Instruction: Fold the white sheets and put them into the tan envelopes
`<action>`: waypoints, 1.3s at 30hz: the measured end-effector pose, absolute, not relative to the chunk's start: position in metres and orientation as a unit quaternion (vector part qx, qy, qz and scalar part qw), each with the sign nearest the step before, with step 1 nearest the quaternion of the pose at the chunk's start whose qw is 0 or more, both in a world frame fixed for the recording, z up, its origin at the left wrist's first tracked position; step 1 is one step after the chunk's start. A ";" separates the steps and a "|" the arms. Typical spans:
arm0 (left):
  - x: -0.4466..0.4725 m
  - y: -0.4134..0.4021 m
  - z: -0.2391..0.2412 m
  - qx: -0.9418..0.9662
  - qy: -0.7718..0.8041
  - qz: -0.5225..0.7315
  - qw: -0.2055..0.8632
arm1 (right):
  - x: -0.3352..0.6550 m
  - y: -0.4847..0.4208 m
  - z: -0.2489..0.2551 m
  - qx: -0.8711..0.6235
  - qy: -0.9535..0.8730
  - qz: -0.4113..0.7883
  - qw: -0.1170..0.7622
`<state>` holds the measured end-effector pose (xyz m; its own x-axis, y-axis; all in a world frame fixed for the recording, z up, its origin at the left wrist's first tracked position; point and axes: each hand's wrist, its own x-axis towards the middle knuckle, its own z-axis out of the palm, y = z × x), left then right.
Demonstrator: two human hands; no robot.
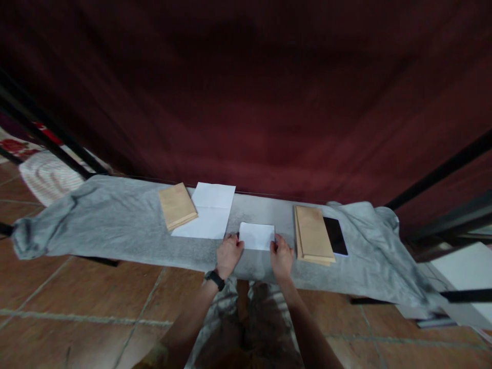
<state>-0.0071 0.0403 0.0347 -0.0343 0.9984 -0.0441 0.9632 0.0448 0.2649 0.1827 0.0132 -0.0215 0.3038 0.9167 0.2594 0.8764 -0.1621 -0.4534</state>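
Observation:
A small folded sheet of white paper (257, 236) lies in the middle of the grey cloth, right in front of me. My left hand (229, 254) grips its left edge, fingers closed there, with a dark watch on the wrist. At the opposite edge my right hand (282, 256) pinches the paper between thumb and fingers. Left of it lies a larger white sheet (213, 207) with a crease across it. A few brown envelopes (177, 205) rest partly on that sheet. To the right is a stack of brown envelopes (315, 233), close to my right hand.
A dark-screened phone or tablet (335, 236) lies against the right stack. Grey cloth (126, 220) covers the narrow bench and bunches at both ends. Behind it hangs a dark red curtain (261, 128). Dark metal bars (442, 169) stand at both sides, above a tiled floor (96, 292).

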 end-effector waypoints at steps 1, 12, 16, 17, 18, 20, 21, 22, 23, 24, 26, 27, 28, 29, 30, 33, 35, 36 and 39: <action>-0.006 0.039 0.034 0.690 0.712 0.093 0.094 | 0.182 0.013 -0.022 -0.763 -0.592 0.028 0.259; 0.045 0.034 -0.006 0.837 0.526 0.137 0.055 | 0.182 0.013 -0.021 -0.754 -0.604 0.019 0.257; 0.051 0.041 -0.013 0.823 0.552 0.125 0.044 | 0.181 0.013 -0.019 -0.748 -0.608 0.018 0.266; 0.049 0.043 -0.013 0.818 0.560 0.124 0.041 | 0.181 0.012 -0.019 -0.748 -0.606 0.016 0.268; 0.045 0.045 -0.013 0.813 0.568 0.123 0.037 | 0.181 0.012 -0.018 -0.749 -0.605 0.014 0.269; 0.037 0.048 -0.012 0.802 0.584 0.122 0.027 | 0.180 0.011 -0.018 -0.749 -0.605 0.014 0.268; 0.033 0.049 -0.012 0.796 0.592 0.122 0.022 | 0.180 0.011 -0.019 -0.749 -0.607 0.015 0.267; 0.029 0.050 -0.012 0.791 0.599 0.124 0.018 | 0.181 0.010 -0.019 -0.748 -0.608 0.016 0.266; 0.025 0.050 -0.012 0.785 0.606 0.126 0.015 | 0.181 0.010 -0.019 -0.747 -0.609 0.018 0.266; 0.022 0.051 -0.012 0.781 0.611 0.129 0.015 | 0.182 0.010 -0.019 -0.748 -0.608 0.020 0.267; 0.019 0.050 -0.012 0.777 0.616 0.130 0.018 | 0.182 0.010 -0.018 -0.751 -0.601 0.022 0.272; 0.019 0.050 -0.012 0.776 0.617 0.129 0.021 | 0.181 0.010 -0.017 -0.751 -0.599 0.022 0.277; 0.019 0.050 -0.012 0.776 0.617 0.127 0.024 | 0.179 0.012 -0.017 -0.748 -0.600 0.024 0.284; 0.019 0.049 -0.012 0.777 0.616 0.126 0.026 | 0.176 0.013 -0.016 -0.738 -0.607 0.029 0.292; 0.020 0.049 -0.011 0.778 0.615 0.124 0.028 | 0.172 0.015 -0.016 -0.722 -0.623 0.036 0.299; 0.020 0.049 -0.009 0.780 0.614 0.116 0.029 | 0.158 0.021 -0.016 -0.651 -0.699 0.060 0.290; 0.019 0.049 -0.008 0.783 0.612 0.105 0.027 | 0.150 0.025 -0.018 -0.627 -0.733 0.065 0.256; 0.018 0.049 -0.008 0.786 0.610 0.100 0.027 | 0.147 0.027 -0.019 -0.627 -0.739 0.064 0.237; 0.017 0.049 -0.008 0.789 0.606 0.094 0.026 | 0.146 0.029 -0.023 -0.640 -0.740 0.060 0.198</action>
<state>0.0174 0.0491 -0.0080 0.2477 0.9617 0.1175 0.9520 -0.2641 0.1545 0.1461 0.0295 -0.0227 -0.1026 0.9709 0.2162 0.9236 0.1737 -0.3417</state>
